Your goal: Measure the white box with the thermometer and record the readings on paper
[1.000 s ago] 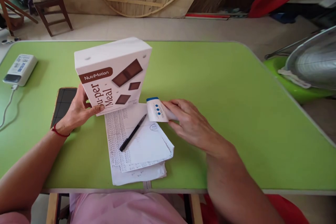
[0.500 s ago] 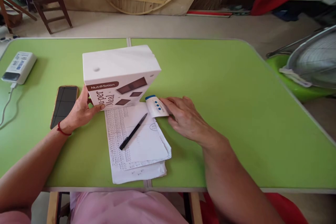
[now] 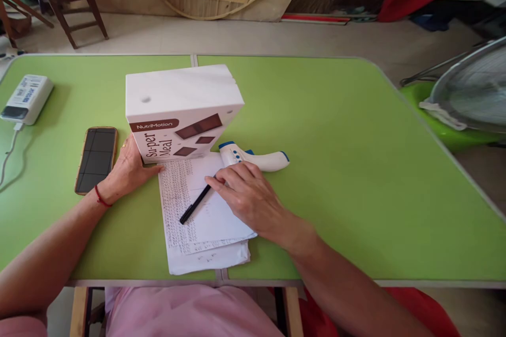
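Observation:
A white box (image 3: 184,92) with brown "NutriMotion" print stands at the top edge of a stack of handwritten papers (image 3: 221,216). My left hand (image 3: 128,168) is open against the box's lower left corner, its thumb stretched along the front base to the papers' edge; some fingertips are hidden. Across the papers slants a black pen (image 3: 195,204). My right hand (image 3: 249,195) has its thumb and fingers closed at the pen's upper end, which they partly cover. Just beyond that hand lies a white and blue infrared thermometer (image 3: 269,161), its handle pointing right.
A phone (image 3: 96,160) lies left of the box on the green table (image 3: 356,168). Farther left sits a white power bank (image 3: 27,99) with a cable. Beyond the right edge are a fan (image 3: 474,84) and a green tub (image 3: 454,126).
My right hand has let go of the thermometer and moved left and toward me onto the pen. My left thumb has slid off the box's front face to its base.

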{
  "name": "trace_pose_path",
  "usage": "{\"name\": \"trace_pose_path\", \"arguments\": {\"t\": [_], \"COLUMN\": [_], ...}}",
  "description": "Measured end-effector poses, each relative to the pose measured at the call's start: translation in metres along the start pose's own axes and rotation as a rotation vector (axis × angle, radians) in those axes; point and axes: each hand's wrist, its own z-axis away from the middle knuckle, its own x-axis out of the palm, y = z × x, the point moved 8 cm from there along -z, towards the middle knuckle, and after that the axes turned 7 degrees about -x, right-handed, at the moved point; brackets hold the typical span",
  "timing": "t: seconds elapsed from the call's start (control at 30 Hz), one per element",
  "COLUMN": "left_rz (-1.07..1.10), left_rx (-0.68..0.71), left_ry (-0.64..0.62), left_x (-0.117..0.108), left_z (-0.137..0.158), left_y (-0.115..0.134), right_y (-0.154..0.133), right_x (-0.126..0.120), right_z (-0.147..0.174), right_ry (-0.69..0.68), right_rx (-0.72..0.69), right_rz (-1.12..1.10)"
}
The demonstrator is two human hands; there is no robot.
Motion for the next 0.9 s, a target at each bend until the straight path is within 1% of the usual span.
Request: {"name": "trace_pose_path", "arguments": {"t": [0.07, 0.13, 0.2, 0.27, 0.33, 0.37, 0.4, 0.47, 0.57, 0.63, 0.73, 0.9], "left_rz": [-0.033, -0.044, -0.043, -0.042, -0.046, -0.048, -0.048, -0.043, -0.041, -0.038, -0.028, -0.028], "left_rx": [-0.056, -0.079, -0.084, -0.088, -0.103, -0.109, -0.111, -0.109, -0.104, -0.101, -0.086, -0.101], "left_ry": [-0.009, 0.004, 0.02, 0.027, 0.029, 0.03, 0.032, 0.034, 0.045, 0.059, 0.065, 0.034], "left_x": [0.004, 0.006, 0.008, 0.009, 0.01, 0.01, 0.01, 0.01, 0.01, 0.01, 0.01, 0.012], "left_z": [0.0, 0.001, 0.001, 0.001, 0.001, 0.001, 0.001, 0.001, 0.001, 0.001, 0.001, 0.001], "left_y": [-0.004, -0.006, -0.007, -0.009, -0.01, -0.009, -0.009, -0.008, -0.008, -0.009, -0.01, -0.01], "right_y": [-0.002, -0.001, 0.001, 0.005, 0.014, 0.018, 0.022, 0.024, 0.021, 0.021, 0.024, 0.025], "right_x": [0.009, 0.014, 0.012, 0.002, -0.007, -0.008, -0.005, 0.007, 0.026, 0.035, 0.042, 0.042], "right_z": [0.0, 0.001, 0.001, 0.0, 0.003, 0.005, 0.007, 0.008, 0.008, 0.008, 0.008, 0.009], "right_ry": [-0.084, -0.129, -0.09, 0.042, 0.202, 0.259, 0.286, 0.278, 0.254, 0.28, 0.323, 0.381], "right_rx": [-0.005, -0.011, -0.003, 0.051, 0.175, 0.257, 0.34, 0.48, 0.596, 0.649, 0.691, 0.653], "right_rz": [0.005, -0.036, -0.108, -0.222, -0.398, -0.504, -0.616, -0.82, -1.004, -1.02, -0.957, -0.865]}}
